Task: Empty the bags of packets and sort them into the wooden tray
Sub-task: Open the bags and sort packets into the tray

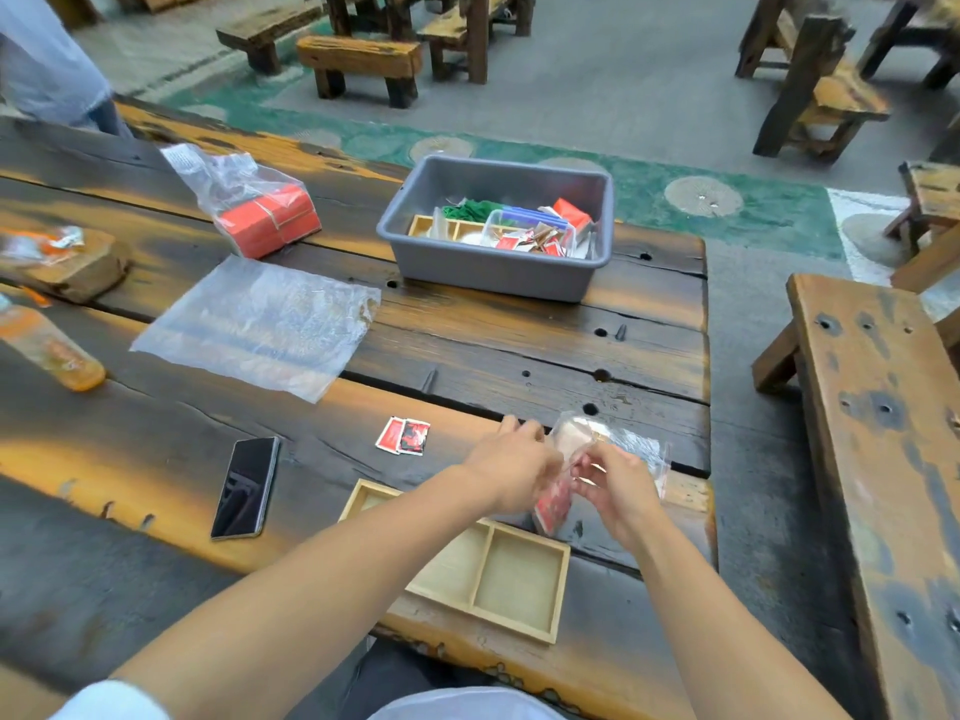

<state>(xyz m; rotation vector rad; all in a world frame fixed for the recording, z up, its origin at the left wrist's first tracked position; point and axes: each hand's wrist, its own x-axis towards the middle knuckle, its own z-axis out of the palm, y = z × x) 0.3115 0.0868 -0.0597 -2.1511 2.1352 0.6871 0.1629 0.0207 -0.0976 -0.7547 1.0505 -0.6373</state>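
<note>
Bare forearms, a white short sleeve at the left shoulder.

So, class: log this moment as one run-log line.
hands: left, right both on clear bag | red packets inside | wooden tray visible compartments empty | two packets on table

Bare table lies open between the wooden tray and grey tub; phone flanks left.

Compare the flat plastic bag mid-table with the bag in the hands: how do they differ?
The flat plastic bag lies spread on the table, untouched and looking empty; the held bag is crumpled, lifted above the wooden tray, with red packets inside. Left hand and right hand both grip it. Both are clear plastic.
</note>
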